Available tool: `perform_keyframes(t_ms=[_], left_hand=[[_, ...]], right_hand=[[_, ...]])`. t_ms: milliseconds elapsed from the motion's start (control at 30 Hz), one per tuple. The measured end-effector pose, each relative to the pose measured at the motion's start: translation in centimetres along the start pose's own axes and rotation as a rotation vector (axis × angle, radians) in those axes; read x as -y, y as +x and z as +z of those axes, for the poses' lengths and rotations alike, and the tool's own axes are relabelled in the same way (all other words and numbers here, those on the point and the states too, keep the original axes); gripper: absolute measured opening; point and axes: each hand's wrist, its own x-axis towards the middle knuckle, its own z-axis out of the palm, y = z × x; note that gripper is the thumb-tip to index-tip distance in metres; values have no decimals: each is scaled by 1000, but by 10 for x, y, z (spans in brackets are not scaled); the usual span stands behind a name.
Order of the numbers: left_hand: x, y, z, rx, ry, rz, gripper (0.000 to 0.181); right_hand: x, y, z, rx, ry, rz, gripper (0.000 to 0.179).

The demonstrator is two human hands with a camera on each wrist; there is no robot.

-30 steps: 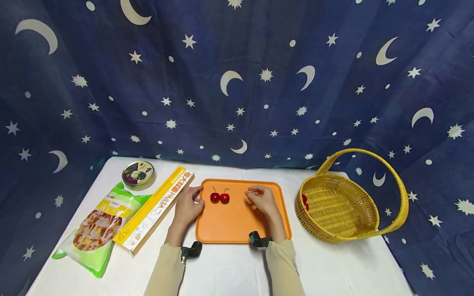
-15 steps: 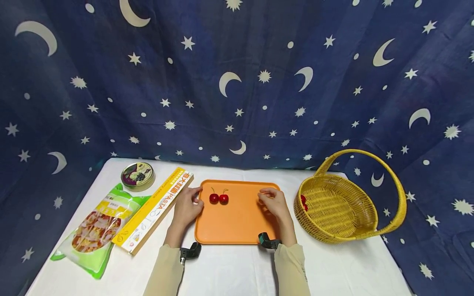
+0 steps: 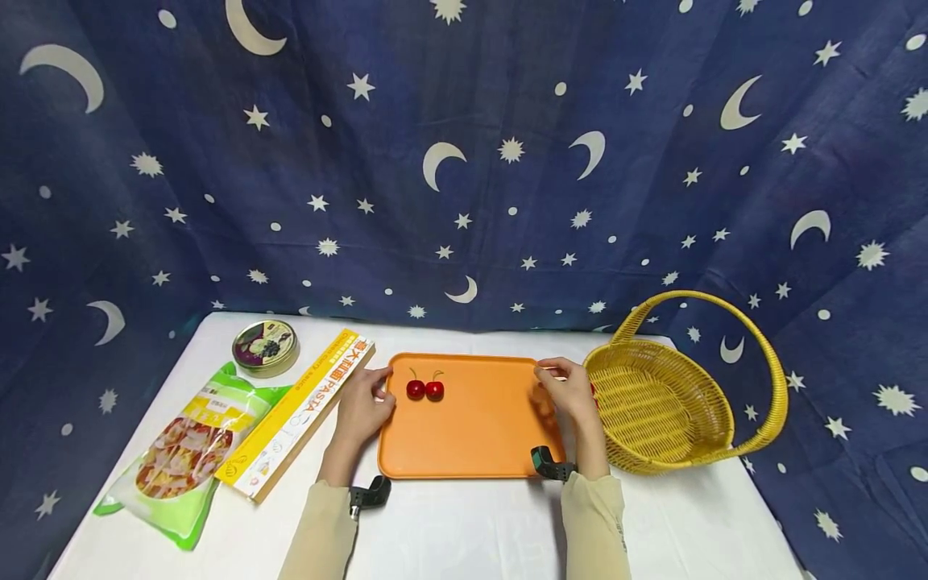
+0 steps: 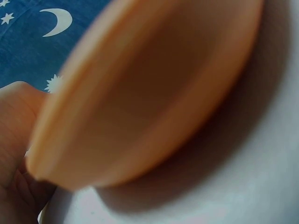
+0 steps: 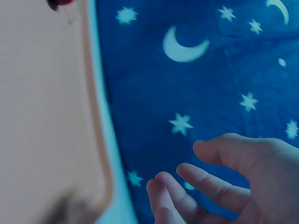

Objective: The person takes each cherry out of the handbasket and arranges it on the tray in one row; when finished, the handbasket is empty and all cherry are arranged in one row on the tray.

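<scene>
My left hand (image 3: 360, 411) grips the left rim of the orange tray (image 3: 471, 443). In the left wrist view the tray (image 4: 135, 102) looms large and blurred, with part of the hand (image 4: 16, 135) against its edge. Two red cherries with stems, a left cherry (image 3: 416, 390) and a right cherry (image 3: 435, 391), sit side by side on the tray's left half. Over the tray's right rim is my right hand (image 3: 570, 395). The right wrist view shows that hand (image 5: 233, 186) holding nothing, its fingers loosely bent and the thumb apart from them.
A yellow wicker basket (image 3: 652, 463) with a tall handle stands right of the tray; red fruit inside is mostly hidden by my hand. On the left lie a pasta box (image 3: 297, 419), a green food bag (image 3: 196, 443) and a round tin (image 3: 265, 348).
My right hand has moved rightward from above the tray's right part to its right rim. The left hand stays at the left rim, and the cherries stay put on the tray.
</scene>
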Motion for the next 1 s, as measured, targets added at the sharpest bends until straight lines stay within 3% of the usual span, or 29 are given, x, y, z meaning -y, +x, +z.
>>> perform_keyframes(t_ms=[333, 467, 600, 767, 1000], left_hand=[[0, 0, 0, -8, 10, -3, 47], [1, -1, 1, -25, 10, 1, 46], [1, -1, 3, -37, 10, 11, 46], [0, -2, 3, -27, 9, 17, 46], [0, -1, 1, -34, 5, 38, 46]], right_hand=[[20, 9, -54, -35, 40, 83, 31], [15, 17, -76, -15, -26, 133, 33], [5, 25, -97, 85, -123, 226, 37], [-11, 35, -117, 269, -179, 340, 38], [-31, 47, -121, 463, -165, 427, 23]])
